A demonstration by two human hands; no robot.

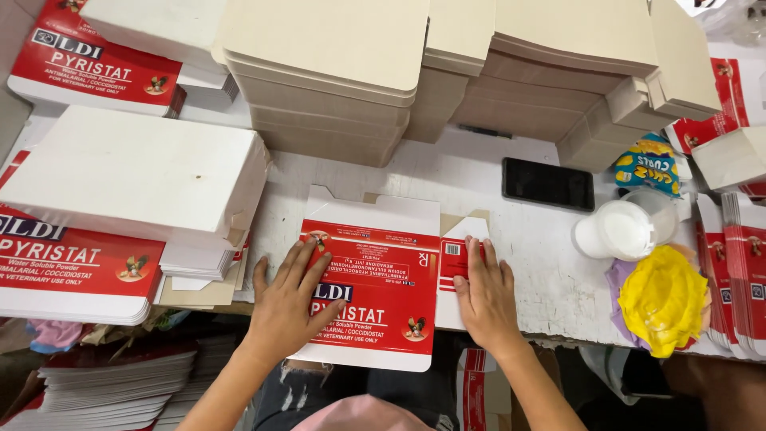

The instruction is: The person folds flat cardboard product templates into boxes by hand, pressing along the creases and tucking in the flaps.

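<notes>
A flat red and white carton blank [383, 271] lies printed side up at the front edge of the white table [479, 172]. My left hand [289, 299] rests flat on its left part, fingers spread. My right hand [483, 291] presses flat on the narrow right flap of the blank, fingers together. Neither hand grips anything; both palms lie on the cardboard.
Tall stacks of plain beige blanks [327, 76] stand behind. White and red blank stacks [128, 172] sit left, more red ones [738, 271] at right. A black phone [547, 183], a white tub [618, 231], a yellow cloth [662, 299] and a snack bag [648, 166] lie right.
</notes>
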